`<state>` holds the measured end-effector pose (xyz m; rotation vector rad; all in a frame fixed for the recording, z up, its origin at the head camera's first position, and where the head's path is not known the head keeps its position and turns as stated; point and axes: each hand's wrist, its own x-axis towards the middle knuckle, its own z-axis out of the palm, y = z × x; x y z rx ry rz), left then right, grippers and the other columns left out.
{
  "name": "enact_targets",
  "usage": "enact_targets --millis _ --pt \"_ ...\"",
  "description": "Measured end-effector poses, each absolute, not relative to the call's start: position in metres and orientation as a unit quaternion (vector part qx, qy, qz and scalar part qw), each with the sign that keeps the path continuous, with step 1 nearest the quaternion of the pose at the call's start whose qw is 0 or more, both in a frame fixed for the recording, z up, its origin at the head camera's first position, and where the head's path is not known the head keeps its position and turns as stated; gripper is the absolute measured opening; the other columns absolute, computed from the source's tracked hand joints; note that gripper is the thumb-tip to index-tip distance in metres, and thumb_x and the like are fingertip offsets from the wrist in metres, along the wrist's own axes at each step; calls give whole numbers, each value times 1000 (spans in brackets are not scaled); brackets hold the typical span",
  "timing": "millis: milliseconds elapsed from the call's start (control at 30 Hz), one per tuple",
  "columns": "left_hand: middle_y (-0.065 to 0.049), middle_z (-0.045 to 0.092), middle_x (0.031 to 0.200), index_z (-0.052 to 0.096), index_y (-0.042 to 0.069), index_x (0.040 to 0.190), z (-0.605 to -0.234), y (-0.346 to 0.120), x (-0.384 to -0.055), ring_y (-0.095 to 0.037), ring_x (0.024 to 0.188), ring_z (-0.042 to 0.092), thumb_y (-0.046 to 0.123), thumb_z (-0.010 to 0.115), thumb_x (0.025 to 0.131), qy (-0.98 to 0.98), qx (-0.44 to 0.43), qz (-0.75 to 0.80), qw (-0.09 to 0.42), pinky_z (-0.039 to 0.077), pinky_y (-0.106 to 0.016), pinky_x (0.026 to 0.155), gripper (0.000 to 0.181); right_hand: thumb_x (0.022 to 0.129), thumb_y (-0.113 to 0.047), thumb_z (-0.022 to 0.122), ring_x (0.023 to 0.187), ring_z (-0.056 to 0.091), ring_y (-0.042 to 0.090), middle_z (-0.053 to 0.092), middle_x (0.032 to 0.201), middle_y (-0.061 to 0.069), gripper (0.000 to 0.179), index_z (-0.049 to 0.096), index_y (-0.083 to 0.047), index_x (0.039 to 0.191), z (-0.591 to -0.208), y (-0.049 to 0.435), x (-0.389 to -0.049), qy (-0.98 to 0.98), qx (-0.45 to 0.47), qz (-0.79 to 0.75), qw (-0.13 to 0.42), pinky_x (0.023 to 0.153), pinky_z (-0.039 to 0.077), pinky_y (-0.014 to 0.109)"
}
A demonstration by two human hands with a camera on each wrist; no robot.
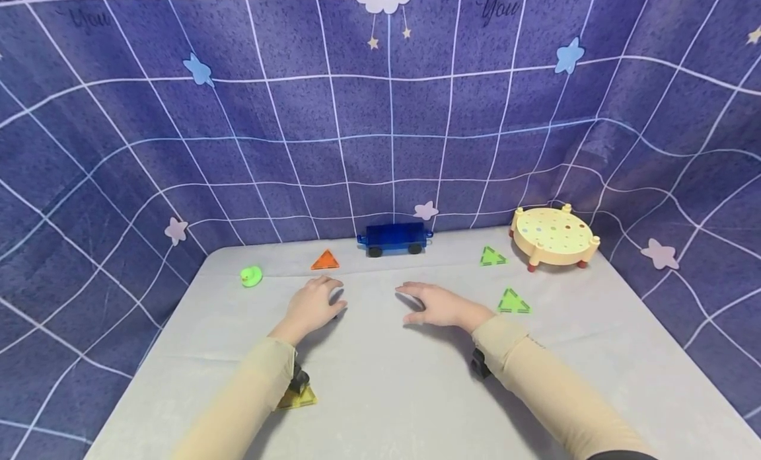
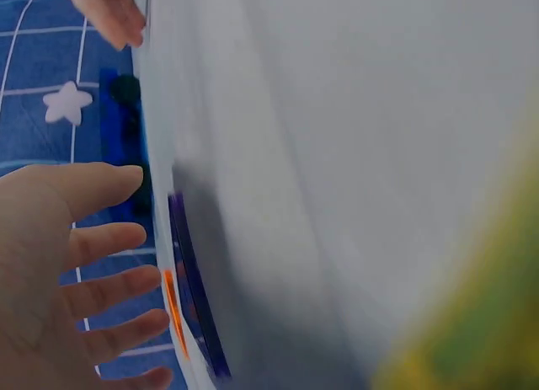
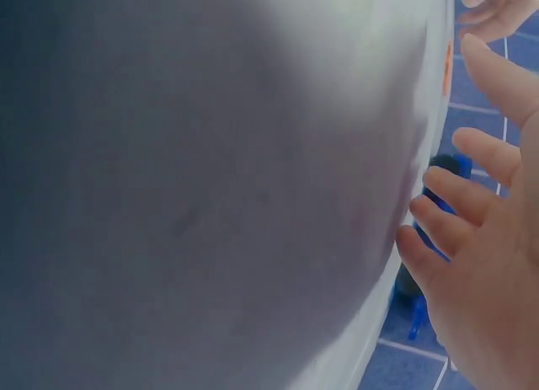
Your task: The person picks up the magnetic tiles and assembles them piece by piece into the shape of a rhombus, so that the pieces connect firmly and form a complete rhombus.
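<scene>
My left hand (image 1: pixel 312 303) hovers over the left middle of the table, fingers spread and nothing in its grasp. Beneath its fingers, the left wrist view shows a flat piece with a dark blue edge (image 2: pixel 198 285) on the cloth; the hand hides nearly all of it from the head camera. Facing it from the right, my right hand (image 1: pixel 440 306) is also raised above the cloth with loosely extended fingers and holds nothing. A translucent blue toy wagon (image 1: pixel 395 238) with black wheels stands beyond both hands. An orange triangle tile (image 1: pixel 325 261) lies just past the left fingertips.
At the far left sits a green toy duck (image 1: pixel 251 276). Two green triangle tiles (image 1: pixel 492 256) lie right of the right hand, near a round yellow toy table (image 1: pixel 553 235) with red feet. A yellow tile (image 1: pixel 300 399) is partly under the left forearm. Blue curtain (image 1: pixel 392 116) borders the table.
</scene>
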<state>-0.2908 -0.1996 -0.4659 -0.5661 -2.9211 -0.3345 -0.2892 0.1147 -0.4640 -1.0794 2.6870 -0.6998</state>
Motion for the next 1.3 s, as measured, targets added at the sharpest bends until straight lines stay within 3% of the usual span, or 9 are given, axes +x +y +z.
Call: enact_targets --millis 267,600,1067,1300 --pt "-19 64 130 67 2 129 -469 -228 -288 -43 120 58 33 77 90 -971 -197 -127 53 45 -57 102 50 94 -39 74 147 33 37 39 157 22 72 48 -4 151 -466 99 -279 892 -400 -189 94 119 26 50" --pt "-18 67 123 69 2 124 -476 -250 -290 -41 116 60 25 82 86 -939 -283 -189 51 43 -58 104 46 98 -47 66 150 30 28 35 161 14 67 49 -12 152 -468 62 -252 879 -459 -102 84 120 24 37" --pt "-23 59 138 69 3 128 -480 -263 -283 -44 128 53 19 79 88 -929 -322 -176 51 37 -61 109 44 103 -52 53 150 27 18 29 165 8 72 28 -18 162 -470 4 -216 809 -587 0 35 118 25 26" --pt "-20 60 137 70 4 127 -478 -262 -280 -43 128 53 17 79 88 -929 -323 -174 46 37 -60 109 42 103 -48 54 149 30 17 30 165 6 67 31 -26 162 -470 -13 -206 761 -645 55 -39 117 26 24"
